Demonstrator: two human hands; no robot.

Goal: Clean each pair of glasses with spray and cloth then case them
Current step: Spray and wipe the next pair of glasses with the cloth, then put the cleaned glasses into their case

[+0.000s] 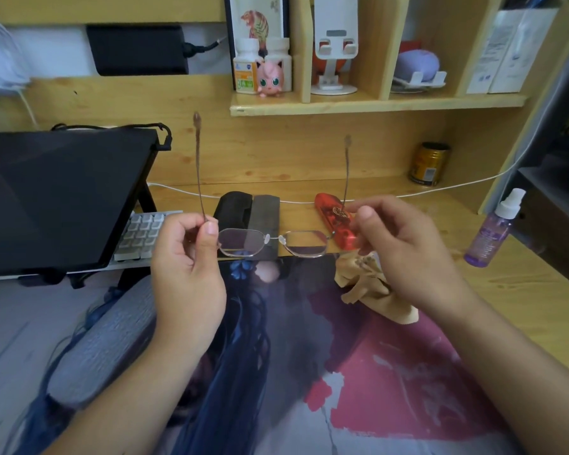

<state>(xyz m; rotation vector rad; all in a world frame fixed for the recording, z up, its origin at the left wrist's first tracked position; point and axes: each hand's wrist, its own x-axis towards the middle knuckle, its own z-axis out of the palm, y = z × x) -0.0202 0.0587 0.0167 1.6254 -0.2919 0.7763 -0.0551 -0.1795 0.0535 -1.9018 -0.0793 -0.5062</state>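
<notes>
Head view: your left hand (186,257) and right hand (404,254) each pinch a temple of the glasses (273,243), held open above the counter (523,290); cloth (372,297) beneath right hand, spray bottle (491,231) far right.

You face a pale wooden desk (523,290) with a back panel (276,152) and a shelf (375,106) split into compartments, lit evenly by soft daylight.

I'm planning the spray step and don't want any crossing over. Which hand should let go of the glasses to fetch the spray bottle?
The right hand. The spray bottle stands on the desk to its right, clear of clutter, while the left hand is far across and can keep pinching the glasses by the temple.
</notes>
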